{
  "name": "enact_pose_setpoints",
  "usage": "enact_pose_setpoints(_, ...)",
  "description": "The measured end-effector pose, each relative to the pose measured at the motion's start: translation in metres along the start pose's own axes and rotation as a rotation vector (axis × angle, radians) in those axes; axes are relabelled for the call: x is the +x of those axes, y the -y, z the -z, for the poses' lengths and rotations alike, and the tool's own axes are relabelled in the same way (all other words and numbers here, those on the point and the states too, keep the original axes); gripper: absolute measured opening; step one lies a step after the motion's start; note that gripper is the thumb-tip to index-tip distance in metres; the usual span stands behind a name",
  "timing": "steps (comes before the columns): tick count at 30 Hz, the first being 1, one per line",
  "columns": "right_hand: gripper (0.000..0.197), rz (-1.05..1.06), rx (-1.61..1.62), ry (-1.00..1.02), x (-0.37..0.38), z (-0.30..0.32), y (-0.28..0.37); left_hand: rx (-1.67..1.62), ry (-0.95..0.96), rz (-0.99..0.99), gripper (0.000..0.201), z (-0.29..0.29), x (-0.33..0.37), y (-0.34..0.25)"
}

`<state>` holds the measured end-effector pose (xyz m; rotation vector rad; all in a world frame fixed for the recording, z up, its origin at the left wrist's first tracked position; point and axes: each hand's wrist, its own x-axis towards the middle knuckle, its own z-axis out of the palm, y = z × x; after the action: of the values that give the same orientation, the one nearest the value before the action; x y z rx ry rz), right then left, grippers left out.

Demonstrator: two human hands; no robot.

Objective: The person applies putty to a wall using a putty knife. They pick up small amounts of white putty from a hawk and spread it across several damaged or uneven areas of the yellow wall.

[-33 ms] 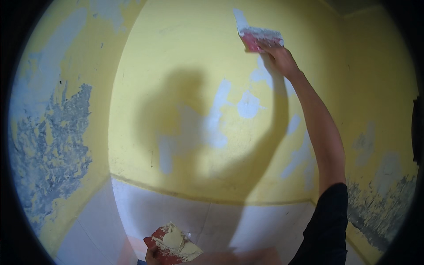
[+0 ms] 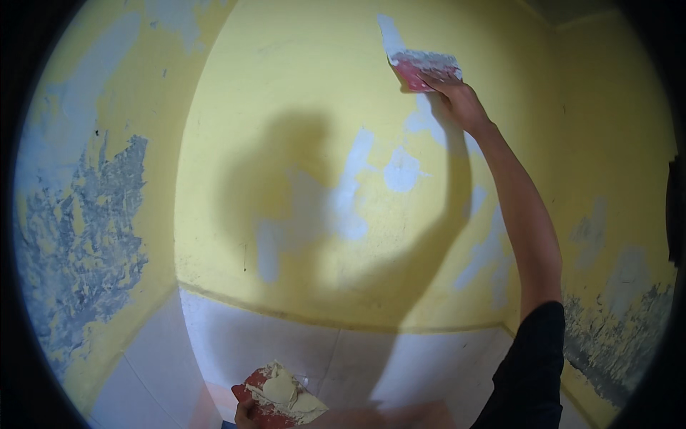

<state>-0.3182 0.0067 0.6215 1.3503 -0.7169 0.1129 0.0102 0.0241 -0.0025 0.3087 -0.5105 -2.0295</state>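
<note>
High on the yellow wall (image 2: 286,79), my right hand (image 2: 461,104) is closed on a wide filling knife (image 2: 421,75), red-pink with whitish filler smeared along its upper part. The knife lies against the wall. A pale streak of filler (image 2: 389,32) runs up from its left corner. Low in the view, my left hand (image 2: 245,413) grips a red spreader (image 2: 251,386). A thick heap of cream filler (image 2: 281,386) rests on that spreader. Only part of the left hand shows at the lower edge.
Pale filled patches (image 2: 401,170) dot the wall in front, where my shadow falls. Below runs a band of white tiles (image 2: 286,339). The left wall has a large rough grey area (image 2: 86,236); the right wall shows another scraped grey patch (image 2: 607,343).
My right hand and the filling knife have moved slightly down and to the right along the wall. The left hand and its spreader look unmoved.
</note>
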Motion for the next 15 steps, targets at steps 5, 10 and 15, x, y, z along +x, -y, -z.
enact_pose_setpoints(5, 0.049, -0.220, 0.086, 0.016, 0.022, 0.046, 0.017, 0.007, 0.037, 0.005, 0.043, 0.031, 0.011, 0.004)
enact_pose_setpoints(10, 0.041, -0.285, 0.088, 0.046, 0.113, 0.029, -0.001, 0.208, 0.110, -0.135, 0.041, 0.003, 0.023, 0.008)
enact_pose_setpoints(15, 0.044, -0.082, 0.098, 0.169, 0.067, 0.014, -0.029, 0.306, 0.089, -0.181, 0.043, 0.005, 0.030, 0.021)
